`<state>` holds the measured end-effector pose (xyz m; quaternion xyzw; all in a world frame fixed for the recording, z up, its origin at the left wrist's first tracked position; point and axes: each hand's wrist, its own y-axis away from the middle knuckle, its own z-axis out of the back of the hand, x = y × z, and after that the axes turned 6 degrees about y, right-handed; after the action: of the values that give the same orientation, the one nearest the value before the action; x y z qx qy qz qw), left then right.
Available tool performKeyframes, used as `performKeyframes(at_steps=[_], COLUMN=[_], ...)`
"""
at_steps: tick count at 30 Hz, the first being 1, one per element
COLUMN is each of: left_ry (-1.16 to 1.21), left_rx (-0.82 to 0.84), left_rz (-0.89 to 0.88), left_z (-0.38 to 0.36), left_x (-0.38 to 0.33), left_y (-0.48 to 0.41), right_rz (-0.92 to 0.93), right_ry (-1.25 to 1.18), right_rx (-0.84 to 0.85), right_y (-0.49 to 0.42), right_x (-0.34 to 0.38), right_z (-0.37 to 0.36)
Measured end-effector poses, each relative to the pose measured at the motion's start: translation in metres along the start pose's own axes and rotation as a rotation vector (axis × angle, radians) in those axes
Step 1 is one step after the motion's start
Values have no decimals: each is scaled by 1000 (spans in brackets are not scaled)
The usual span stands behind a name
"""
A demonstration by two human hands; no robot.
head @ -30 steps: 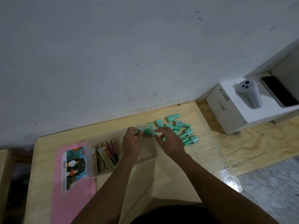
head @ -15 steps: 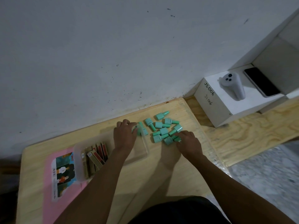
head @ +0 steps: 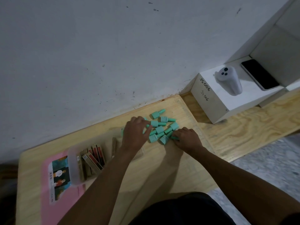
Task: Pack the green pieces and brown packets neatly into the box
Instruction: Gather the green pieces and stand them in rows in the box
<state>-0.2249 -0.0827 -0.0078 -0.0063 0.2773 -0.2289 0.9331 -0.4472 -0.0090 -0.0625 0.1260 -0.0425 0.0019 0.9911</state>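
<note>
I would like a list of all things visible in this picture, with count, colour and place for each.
green pieces: roughly ten, mint green, loose pile on the table, right of the box
brown packets: several, brown with red, standing in the box's left end
box: one, translucent, on the table
pink sheet: one, pink with a picture, under the box's left end
table: one, light wood
white cube: one, marked JS 006, right
grey device: one, on the cube
phone: one, black, right
left hand: reaching into the pile
right hand: fingers on a piece
</note>
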Motion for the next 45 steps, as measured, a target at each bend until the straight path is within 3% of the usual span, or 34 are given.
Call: performKeyframes(at_steps=[4,7,9,15,18,25,35,40,45], left_ry=[-41,-75,-105,-194,-194,7,692,798,732], left_rx=[275,363,479,468,457,373,187,-48,-268], left_rz=[-27,41,61,180,235,399,589,680,735], left_z=[-20,-33,-92,-101,-104,-104,-52,-20,9], left_x=[-22,-24,-65,-54,-53,-49,-45,-36,-9], left_y=[-6,-1,-24,-11,-9,-15,-14,3,30], right_rz=[-16,-125,-309,-582,-674,-714,-539,-403,-211], right_ry=[-112,-390,-645,-1332,-1547,-1596,-1543,-1516,-1430], right_rx=[-14,-40,-32,-83,-57,-47,-62,-38,-70], right_y=[-2,5,10,15,15,5,-9,-18,-27], right_x=[0,5,-56,-42,-38,-45,-23,5,53], right_z=[6,12,0,10,10,7,24,35,48])
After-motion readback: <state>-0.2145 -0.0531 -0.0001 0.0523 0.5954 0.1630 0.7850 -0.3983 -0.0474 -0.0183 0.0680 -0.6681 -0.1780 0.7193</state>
